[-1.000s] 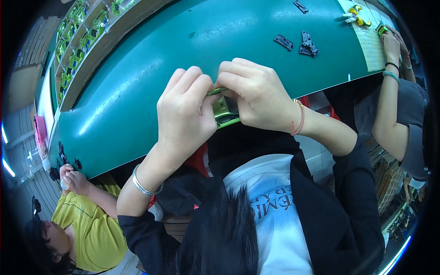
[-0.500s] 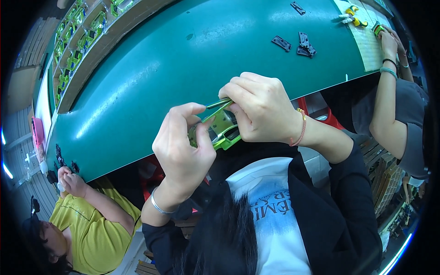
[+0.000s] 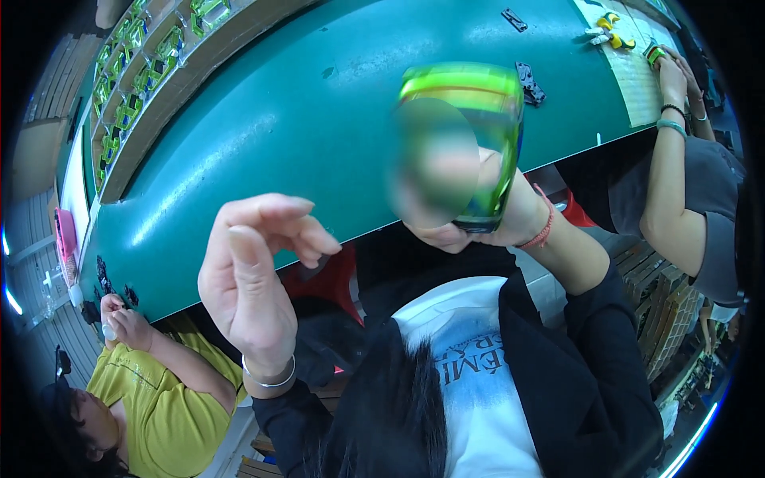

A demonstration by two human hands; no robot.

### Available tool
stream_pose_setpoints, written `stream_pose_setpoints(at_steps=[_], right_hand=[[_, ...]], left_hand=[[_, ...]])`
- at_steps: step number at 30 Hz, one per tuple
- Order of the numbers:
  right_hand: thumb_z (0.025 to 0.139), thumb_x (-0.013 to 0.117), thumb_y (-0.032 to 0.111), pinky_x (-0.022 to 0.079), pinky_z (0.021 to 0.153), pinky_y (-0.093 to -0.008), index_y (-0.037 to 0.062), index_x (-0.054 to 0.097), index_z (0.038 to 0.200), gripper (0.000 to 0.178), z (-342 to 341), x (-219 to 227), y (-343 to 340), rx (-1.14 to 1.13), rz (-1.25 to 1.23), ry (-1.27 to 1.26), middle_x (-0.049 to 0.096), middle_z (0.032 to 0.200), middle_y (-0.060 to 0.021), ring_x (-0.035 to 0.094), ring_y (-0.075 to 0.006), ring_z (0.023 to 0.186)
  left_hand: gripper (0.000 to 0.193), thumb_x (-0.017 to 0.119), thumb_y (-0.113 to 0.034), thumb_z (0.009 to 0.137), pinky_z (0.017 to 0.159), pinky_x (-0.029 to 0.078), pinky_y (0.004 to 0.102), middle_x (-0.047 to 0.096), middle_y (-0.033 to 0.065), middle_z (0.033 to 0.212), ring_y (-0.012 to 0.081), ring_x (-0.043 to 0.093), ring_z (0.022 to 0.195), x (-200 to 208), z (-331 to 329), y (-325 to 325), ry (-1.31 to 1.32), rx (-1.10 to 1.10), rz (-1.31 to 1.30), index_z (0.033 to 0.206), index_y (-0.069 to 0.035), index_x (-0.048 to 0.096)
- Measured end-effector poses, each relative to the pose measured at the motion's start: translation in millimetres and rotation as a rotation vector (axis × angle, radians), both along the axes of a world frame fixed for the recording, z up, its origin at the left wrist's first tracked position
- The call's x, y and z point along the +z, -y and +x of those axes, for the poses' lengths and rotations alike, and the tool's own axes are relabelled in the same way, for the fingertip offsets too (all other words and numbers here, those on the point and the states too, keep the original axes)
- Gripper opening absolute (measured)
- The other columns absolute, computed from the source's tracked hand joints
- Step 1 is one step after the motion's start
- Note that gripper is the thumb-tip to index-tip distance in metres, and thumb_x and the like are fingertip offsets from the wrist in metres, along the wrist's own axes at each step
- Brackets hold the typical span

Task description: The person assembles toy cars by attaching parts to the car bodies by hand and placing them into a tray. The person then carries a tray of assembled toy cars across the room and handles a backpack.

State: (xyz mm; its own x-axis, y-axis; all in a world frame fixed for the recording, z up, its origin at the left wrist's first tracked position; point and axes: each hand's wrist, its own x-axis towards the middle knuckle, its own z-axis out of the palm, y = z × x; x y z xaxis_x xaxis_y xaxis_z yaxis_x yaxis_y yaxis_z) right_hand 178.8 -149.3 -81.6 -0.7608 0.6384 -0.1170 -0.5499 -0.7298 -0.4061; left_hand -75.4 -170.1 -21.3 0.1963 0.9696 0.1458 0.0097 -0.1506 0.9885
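A glossy green toy car body is raised above the front edge of the green table, large in view and partly blurred. My right hand grips it from below and behind. Most of those fingers are hidden by the car body or lost in the blur. To its left, my left hand is apart from the car body, its fingers loosely bent and spaced, with nothing in them. Flat black plastic parts lie on the table beyond the car body, partly covered by it.
Another black part lies farther back. A divided cardboard tray of green car bodies stands at the far left. Yellow-handled pliers rest on pale paper at right. One co-worker in yellow sits left, another in grey right.
My left hand has let go of the car body and drawn left and down. My right hand has lifted and turned it, so it looks much larger and covers some black parts.
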Motion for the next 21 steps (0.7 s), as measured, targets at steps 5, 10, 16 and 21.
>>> stream_pose_setpoints(at_steps=[5,10,16,21], right_hand=[[0.112,0.046,0.038,0.032,0.041,-0.0238,0.0000,0.056,0.103,0.040,-9,-6,7,-0.006,-0.071,-0.259,0.054,0.066,-0.0075,0.046,-0.0128,0.056],[0.106,0.032,0.059,0.032,0.045,-0.0238,-0.0008,0.053,0.116,0.064,-11,-20,11,0.044,-0.068,-0.390,0.053,0.072,-0.0071,0.045,-0.0126,0.060],[0.105,0.038,0.062,0.033,0.046,-0.0240,-0.0014,0.057,0.116,0.067,-4,-17,12,0.006,0.168,-0.011,0.058,0.077,-0.0093,0.047,-0.0118,0.061],[0.103,0.066,0.019,0.046,0.072,-0.0215,-0.0012,0.067,0.109,0.021,-7,3,18,-0.143,0.414,0.340,0.067,0.093,-0.0006,0.060,-0.0046,0.082]], left_hand=[[0.011,0.063,-0.005,0.105,0.060,0.045,0.0191,0.071,0.0062,0.080,0.0063,0.062,0.068,-1,5,9,-0.098,0.013,-0.060,0.105,0.005,0.068],[0.010,0.065,-0.004,0.104,0.061,0.048,0.0194,0.071,0.0059,0.079,0.0070,0.064,0.070,-1,4,9,-0.137,-0.024,-0.053,0.104,0.005,0.069],[0.009,0.067,-0.003,0.102,0.064,0.049,0.0207,0.071,0.0061,0.080,0.0088,0.066,0.071,-4,11,2,-0.248,-0.038,-0.030,0.100,0.005,0.070],[0.020,0.079,0.000,0.085,0.060,0.046,0.0254,0.069,0.0063,0.086,0.0118,0.060,0.067,-17,16,-2,-0.273,-0.116,0.195,0.103,0.000,0.071]])
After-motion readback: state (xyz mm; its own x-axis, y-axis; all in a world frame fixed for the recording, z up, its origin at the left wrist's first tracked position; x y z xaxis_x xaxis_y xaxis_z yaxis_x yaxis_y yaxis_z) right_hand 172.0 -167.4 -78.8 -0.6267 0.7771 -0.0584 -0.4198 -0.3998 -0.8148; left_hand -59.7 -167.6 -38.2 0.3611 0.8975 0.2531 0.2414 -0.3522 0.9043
